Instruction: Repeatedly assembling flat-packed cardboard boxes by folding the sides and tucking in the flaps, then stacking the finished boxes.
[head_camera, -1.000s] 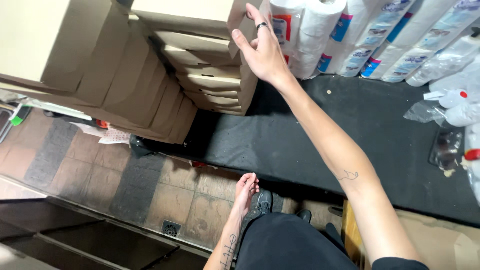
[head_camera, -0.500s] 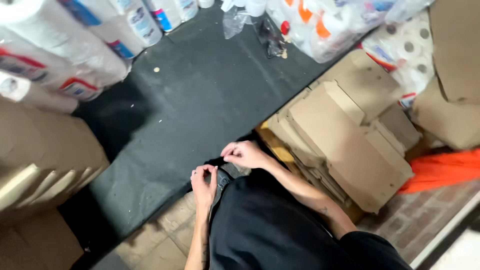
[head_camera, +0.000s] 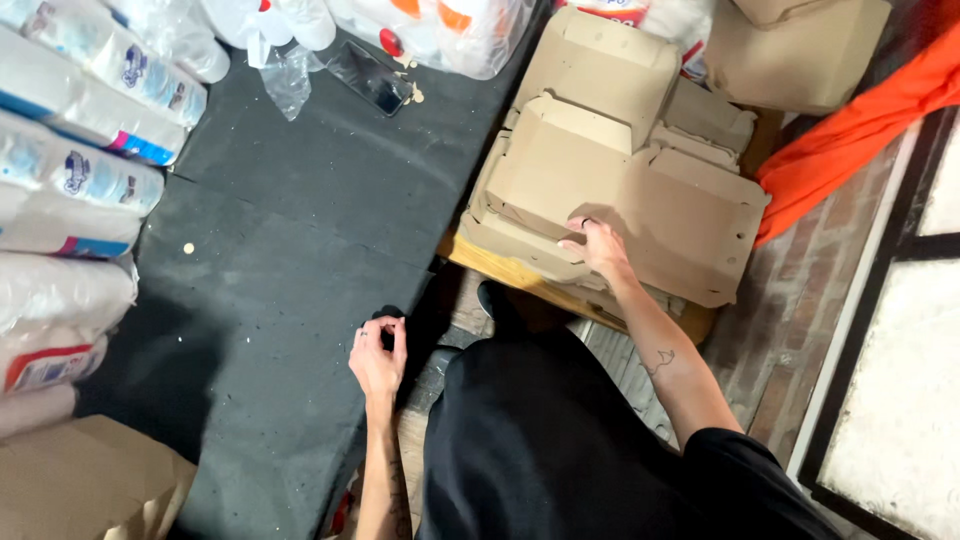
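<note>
1. The fingers (head_camera: 580, 232) of the right hand (head_camera: 600, 250) lie flat, holding nothing, on the unfolded cardboard box (head_camera: 620, 190) atop the stack.
2. The box seems light, stiff but bendable; the edge gives good hold.
3. The left hand (head_camera: 378, 358), loosely curled and empty, rests on the black table (head_camera: 300, 250).

The flat brown cardboard box (head_camera: 620, 180) under my right hand (head_camera: 598, 247) is an unfolded blank, lying open-faced on top of a stack of the same blanks (head_camera: 520, 255). Its panels and flaps spread out flat, with notched edges and creases showing. It sits slightly askew on the pile, one flap hanging past the edge toward me. My fingers (head_camera: 577, 238) press on its near middle panel.
</note>
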